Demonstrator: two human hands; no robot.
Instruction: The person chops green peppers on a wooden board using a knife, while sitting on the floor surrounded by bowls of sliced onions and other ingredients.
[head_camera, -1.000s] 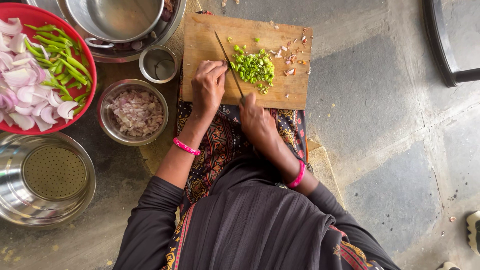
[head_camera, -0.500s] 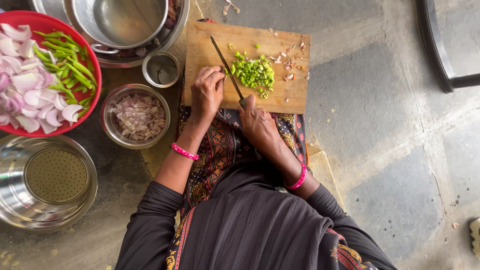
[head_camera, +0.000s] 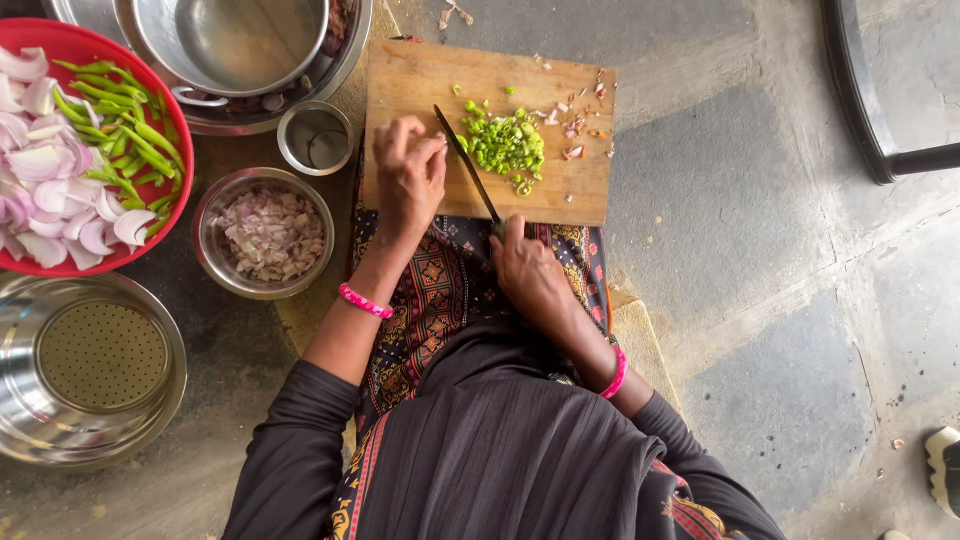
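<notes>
Left of the wooden cutting board (head_camera: 420, 80), a red bowl (head_camera: 60, 262) holds sliced onion and whole green chillies (head_camera: 125, 130), and nearer the board sits a steel bowl of chopped onion (head_camera: 268, 232), with a small steel cup (head_camera: 315, 138) just above it. On the board's left half, the left hand (head_camera: 408, 180) rests palm down, fingers bunched together against the blade; whether a chilli is pinned under them I cannot tell. Just right of that hand, the knife (head_camera: 465, 165) slants across the board, tip up and away, its handle buried in the right hand (head_camera: 528, 272), which is clenched around it at the board's near edge. Right of the blade lies the pile of chopped green chilli (head_camera: 505, 145), mid-board, with a few bits scattered around it. Those pieces look light, small and moist, likely to stick to steel and skitter off if nudged, so they are better gathered with the flat of the blade than pinched. The knife itself looks thin and stiff: its handle is the sensible place to grip.
</notes>
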